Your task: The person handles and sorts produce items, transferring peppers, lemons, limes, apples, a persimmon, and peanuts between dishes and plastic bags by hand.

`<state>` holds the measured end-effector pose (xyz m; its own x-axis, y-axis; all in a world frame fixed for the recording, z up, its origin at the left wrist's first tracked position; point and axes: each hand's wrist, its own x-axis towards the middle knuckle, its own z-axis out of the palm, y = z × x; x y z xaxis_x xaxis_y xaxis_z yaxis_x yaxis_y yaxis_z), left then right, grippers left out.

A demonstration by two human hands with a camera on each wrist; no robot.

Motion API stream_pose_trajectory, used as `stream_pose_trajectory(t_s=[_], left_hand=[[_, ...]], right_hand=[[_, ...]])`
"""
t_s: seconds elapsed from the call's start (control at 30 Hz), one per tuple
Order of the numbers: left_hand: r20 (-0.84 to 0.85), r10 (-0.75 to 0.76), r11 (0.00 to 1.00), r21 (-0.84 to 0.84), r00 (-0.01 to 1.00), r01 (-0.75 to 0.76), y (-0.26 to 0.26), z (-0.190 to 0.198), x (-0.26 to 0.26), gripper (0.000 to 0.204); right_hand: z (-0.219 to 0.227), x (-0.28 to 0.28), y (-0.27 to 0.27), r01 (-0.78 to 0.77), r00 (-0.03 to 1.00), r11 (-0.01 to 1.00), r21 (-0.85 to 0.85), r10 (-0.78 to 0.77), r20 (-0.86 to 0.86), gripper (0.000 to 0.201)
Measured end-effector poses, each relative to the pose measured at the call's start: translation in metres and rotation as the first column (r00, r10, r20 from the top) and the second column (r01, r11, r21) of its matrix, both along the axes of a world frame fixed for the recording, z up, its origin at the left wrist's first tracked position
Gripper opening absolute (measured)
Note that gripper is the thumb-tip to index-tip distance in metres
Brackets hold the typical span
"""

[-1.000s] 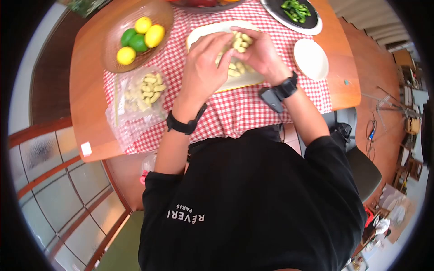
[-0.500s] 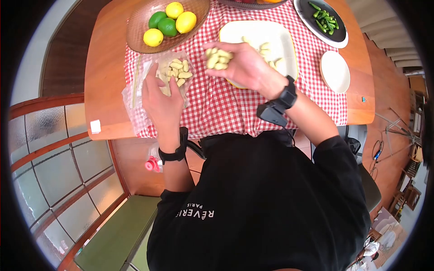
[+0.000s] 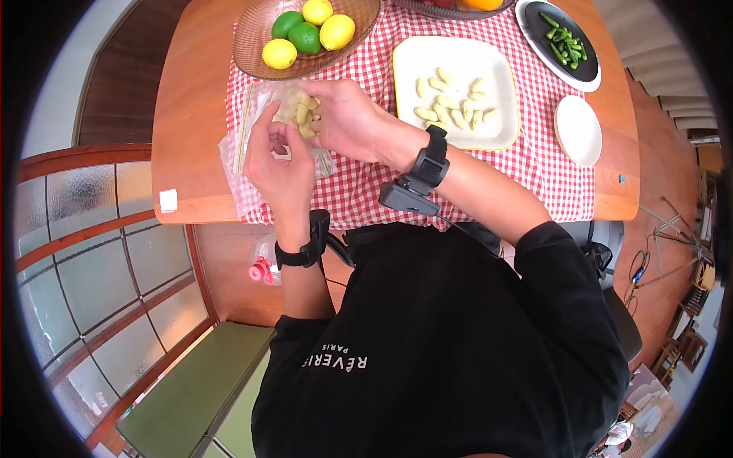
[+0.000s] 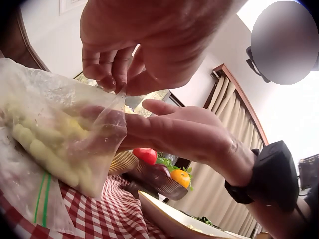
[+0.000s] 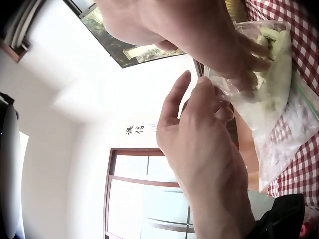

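"Leftward since the earlier frame: the person's right hand (image 3: pixel 351 122) has gone from beside the white, yellow-rimmed tray (image 3: pixel 450 57) into the clear, soft plastic bag (image 4: pixel 40 89)."

"And the grip?"

"Right fingers straight; any load is unclear. The left hand (image 3: pixel 282 179) pinches the bag's edge. Pale-green, knobbly pods (image 3: pixel 305 114) lie inside; others dot the tray."

"Bagging, then?"

"Apparently. Next calls for releasing any pods, withdrawing cleanly."
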<state>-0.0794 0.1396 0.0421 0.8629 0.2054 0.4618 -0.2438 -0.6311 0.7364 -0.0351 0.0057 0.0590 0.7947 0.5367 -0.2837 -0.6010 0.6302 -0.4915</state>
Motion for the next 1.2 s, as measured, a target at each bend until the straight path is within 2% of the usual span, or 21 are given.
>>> stream_pose_trajectory(t_s=[0.1, 0.17, 0.37, 0.47, 0.5, 0.57, 0.6, 0.63, 0.7, 0.73, 0.77, 0.8, 0.83, 0.9, 0.93, 0.97, 1.0, 1.03, 1.07, 1.1, 1.2], left_hand=[[0.014, -0.003, 1.000, 0.009, 1.000, 0.003, 0.000, -0.001, 0.001, 0.033], [0.022, -0.007, 1.000, 0.021, 1.000, 0.007, -0.001, -0.002, 0.002, 0.033], [0.046, 0.012, 1.000, -0.025, 0.999, -0.011, 0.000, -0.004, 0.004, 0.032], [0.010, -0.016, 1.000, 0.003, 1.000, 0.016, 0.007, -0.006, 0.003, 0.033], [0.011, -0.025, 1.000, -0.014, 1.000, 0.026, 0.007, -0.006, 0.004, 0.033], [0.024, -0.024, 0.992, 0.120, 0.999, 0.021, 0.007, -0.005, 0.002, 0.032], [0.000, -0.015, 0.982, 0.187, 1.000, 0.014, 0.006, -0.002, 0.001, 0.031], [0.000, -0.021, 0.984, 0.179, 1.000, 0.020, 0.003, 0.001, -0.001, 0.031], [0.074, -0.053, 0.964, 0.264, 0.996, 0.032, -0.007, 0.008, -0.001, 0.032], [0.074, -0.059, 0.966, 0.255, 0.996, 0.038, -0.014, 0.011, 0.000, 0.032], [0.050, -0.161, 0.960, 0.239, 0.986, 0.145, -0.023, 0.014, 0.000, 0.037], [0.028, -0.259, 0.944, 0.219, 0.966, 0.247, -0.033, 0.016, 0.000, 0.042], [0.030, -0.255, 0.947, 0.210, 0.967, 0.243, -0.047, 0.018, 0.000, 0.042], [-0.117, -0.485, 0.802, 0.336, 0.866, 0.494, -0.078, 0.022, 0.005, 0.062], [-0.113, -0.483, 0.805, 0.333, 0.868, 0.491, -0.089, 0.021, 0.010, 0.062], [-0.223, -0.531, 0.700, 0.429, 0.817, 0.572, -0.100, 0.019, 0.017, 0.077], [-0.336, -0.558, 0.573, 0.506, 0.759, 0.645, -0.110, 0.017, 0.025, 0.092], [-0.332, -0.560, 0.572, 0.508, 0.759, 0.644, -0.119, 0.013, 0.035, 0.092], [-0.440, -0.543, 0.494, 0.521, 0.715, 0.696, -0.128, 0.009, 0.044, 0.098], [-0.543, -0.511, 0.414, 0.523, 0.666, 0.745, -0.135, 0.004, 0.053, 0.104], [-0.611, -0.497, 0.374, 0.490, 0.616, 0.788, -0.146, -0.003, 0.069, 0.094]], right_hand=[[-0.007, 0.003, -0.001, -0.065, 0.997, 0.998, 0.011, 0.064, 0.037, 0.040], [-0.004, 0.002, 0.000, -0.058, 0.998, 0.995, -0.080, 0.059, 0.018, 0.039], [-0.008, -0.001, -0.018, -0.085, 0.991, 0.996, -0.007, 0.085, 0.102, 0.046], [-0.009, -0.007, -0.050, 0.009, 0.961, 0.971, -0.238, 0.057, 0.270, 0.041], [-0.003, -0.006, -0.067, 0.018, 0.961, 0.967, -0.255, 0.053, 0.270, 0.041], [0.017, -0.001, -0.110, 0.178, 0.757, 0.723, -0.667, 0.333, 0.563, 0.032], [0.015, 0.001, -0.129, 0.367, 0.648, 0.599, -0.712, 0.385, 0.658, 0.030], [0.028, -0.003, -0.148, 0.483, 0.605, 0.423, -0.767, 0.472, 0.641, 0.031], [0.024, -0.003, -0.185, 0.572, 0.600, 0.123, -0.811, 0.611, 0.516, 0.038], [0.024, -0.007, -0.201, 0.602, 0.573, 0.042, -0.797, 0.673, 0.468, 0.045], [0.024, -0.011, -0.215, 0.632, 0.545, -0.035, -0.774, 0.731, 0.411, 0.053], [0.018, -0.014, -0.227, 0.602, 0.559, -0.063, -0.796, 0.745, 0.364, 0.069], [0.017, -0.017, -0.231, 0.602, 0.556, -0.068, -0.796, 0.750, 0.357, 0.069], [0.015, -0.023, -0.233, 0.427, 0.641, -0.235, -0.873, 0.760, 0.109, 0.090], [0.008, -0.021, -0.234, 0.411, 0.626, -0.217, -0.885, 0.773, 0.101, 0.100], [0.005, -0.023, -0.231, 0.413, 0.626, -0.219, -0.884, 0.773, 0.100, 0.100], [0.003, -0.024, -0.227, 0.437, 0.602, -0.278, -0.855, 0.797, 0.049, 0.100], [0.000, -0.025, -0.224, 0.462, 0.581, -0.333, -0.822, 0.814, -0.003, 0.099], [-0.007, -0.024, -0.223, 0.468, 0.603, -0.354, -0.810, 0.798, -0.001, 0.099], [-0.009, -0.022, -0.225, 0.469, 0.605, -0.355, -0.809, 0.796, 0.001, 0.099], [-0.012, -0.020, -0.226, 0.492, 0.600, -0.328, -0.806, 0.799, 0.041, 0.088]])
